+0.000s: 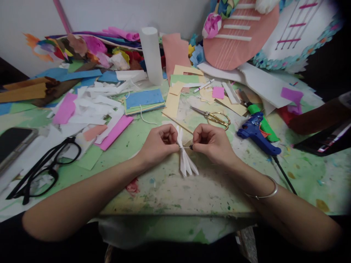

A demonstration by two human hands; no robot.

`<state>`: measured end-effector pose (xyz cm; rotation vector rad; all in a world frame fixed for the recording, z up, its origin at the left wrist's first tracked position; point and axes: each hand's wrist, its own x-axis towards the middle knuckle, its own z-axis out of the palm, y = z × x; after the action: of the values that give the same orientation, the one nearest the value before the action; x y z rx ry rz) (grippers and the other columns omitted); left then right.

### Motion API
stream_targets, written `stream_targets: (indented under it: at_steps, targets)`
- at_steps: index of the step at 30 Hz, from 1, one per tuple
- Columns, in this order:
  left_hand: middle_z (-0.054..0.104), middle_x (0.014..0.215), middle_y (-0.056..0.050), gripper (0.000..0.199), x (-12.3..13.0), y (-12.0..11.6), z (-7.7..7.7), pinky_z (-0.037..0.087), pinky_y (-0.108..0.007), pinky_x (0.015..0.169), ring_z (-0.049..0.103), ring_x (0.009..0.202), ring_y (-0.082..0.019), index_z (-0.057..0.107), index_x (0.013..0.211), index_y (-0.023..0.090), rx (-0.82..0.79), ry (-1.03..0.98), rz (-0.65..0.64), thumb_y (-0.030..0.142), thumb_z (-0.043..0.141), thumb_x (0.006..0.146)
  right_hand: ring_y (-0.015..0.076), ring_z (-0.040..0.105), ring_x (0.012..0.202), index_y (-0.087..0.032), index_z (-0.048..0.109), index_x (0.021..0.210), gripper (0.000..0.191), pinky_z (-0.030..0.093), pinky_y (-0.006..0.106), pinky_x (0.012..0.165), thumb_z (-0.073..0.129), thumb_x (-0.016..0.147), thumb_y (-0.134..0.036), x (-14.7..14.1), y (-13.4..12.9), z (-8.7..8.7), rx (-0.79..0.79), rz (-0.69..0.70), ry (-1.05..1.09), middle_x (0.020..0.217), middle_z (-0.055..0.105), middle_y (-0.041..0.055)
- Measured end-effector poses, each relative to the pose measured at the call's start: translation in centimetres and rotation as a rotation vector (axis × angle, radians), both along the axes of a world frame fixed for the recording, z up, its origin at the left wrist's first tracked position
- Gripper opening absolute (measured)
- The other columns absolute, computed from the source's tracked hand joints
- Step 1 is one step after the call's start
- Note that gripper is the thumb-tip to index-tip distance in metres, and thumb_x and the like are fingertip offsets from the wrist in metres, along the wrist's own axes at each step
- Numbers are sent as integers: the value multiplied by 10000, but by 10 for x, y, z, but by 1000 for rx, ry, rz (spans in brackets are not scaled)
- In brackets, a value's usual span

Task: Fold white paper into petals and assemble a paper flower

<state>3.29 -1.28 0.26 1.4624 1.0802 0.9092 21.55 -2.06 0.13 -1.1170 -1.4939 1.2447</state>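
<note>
A strip of white folded paper (188, 164), pleated and fanned out at its lower end, stands between my hands above the table's front part. A thin string (186, 147) crosses its pinched middle. My left hand (161, 144) is closed, thumb and fingers pinching the paper at its left side where the string passes. My right hand (212, 144) is closed in a pinch on the string to the right of the paper. Something small and dark shows at the right fingertips; I cannot make out what. Behind the hands lies a thin wooden stick (178, 122).
Gold-handled scissors (216, 117) and a blue glue gun (256, 133) lie to the right. Black glasses (52, 166) and a phone (15, 146) are at left. Paper scraps (93, 104), a stack of coloured paper (144, 99) and an upright white roll (151, 54) sit behind.
</note>
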Motion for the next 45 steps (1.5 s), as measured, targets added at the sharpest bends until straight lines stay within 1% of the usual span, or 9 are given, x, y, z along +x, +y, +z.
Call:
stream_targets:
  at_steps: [12,15,19,22,28,32,34,40,45]
  targets:
    - [501,572,63,148,-3,5,0,319,-161,481,423,520,-38,504,606,134,-32,-1,-45,43,599,538,60,417,468,-179,493,608,193,300,207,447,617,543,-46,1,0,1,-70,-44,86,510,493,-78]
    - [530,599,44,123,-6,8,2,381,-179,514,485,537,-56,514,623,135,-76,15,-117,66,606,580,79,463,502,-162,608,690,116,328,219,479,599,616,-73,6,2,-2,12,-5,-18,555,548,-49]
    - [567,689,23,149,-11,13,1,455,-221,566,557,582,-86,535,743,143,-89,21,-222,134,647,646,125,586,674,-173,723,798,217,414,260,627,530,738,-93,9,4,-5,233,102,-327,760,688,24]
    - [549,679,27,139,-14,13,0,432,-205,547,527,577,-76,537,755,144,-3,125,-233,149,653,679,139,609,720,-177,734,868,247,432,275,671,522,771,-95,8,4,-5,290,118,-472,841,715,41]
    - [540,621,35,154,-14,6,2,354,-196,498,477,546,-82,572,802,144,260,436,-192,248,680,765,125,590,671,-155,705,870,143,417,247,631,613,769,-114,8,4,-5,273,161,-564,786,684,35]
    - [610,736,13,227,-13,10,-2,427,-223,601,561,648,-112,574,1032,156,476,511,-206,177,637,815,123,567,682,-167,690,828,127,390,241,639,607,778,-85,8,5,-7,327,173,-642,774,676,24]
    - [641,823,-20,194,-14,13,-7,460,-242,672,598,740,-130,612,1041,168,607,531,-248,136,574,854,123,566,699,-168,686,824,136,388,242,654,591,792,-76,7,6,-7,336,175,-638,790,679,23]
    - [669,894,-61,209,-22,15,-16,498,-241,701,631,802,-136,677,985,172,966,571,-281,168,475,932,113,527,659,-164,685,812,106,364,250,630,590,806,-117,8,7,-5,239,165,-549,748,659,10]
    - [687,917,-78,166,-20,7,-10,495,-234,669,638,789,-139,647,966,147,1080,584,-238,151,494,902,96,473,584,-150,603,736,174,358,245,566,616,820,-302,7,8,-3,-19,192,-147,644,562,-15]
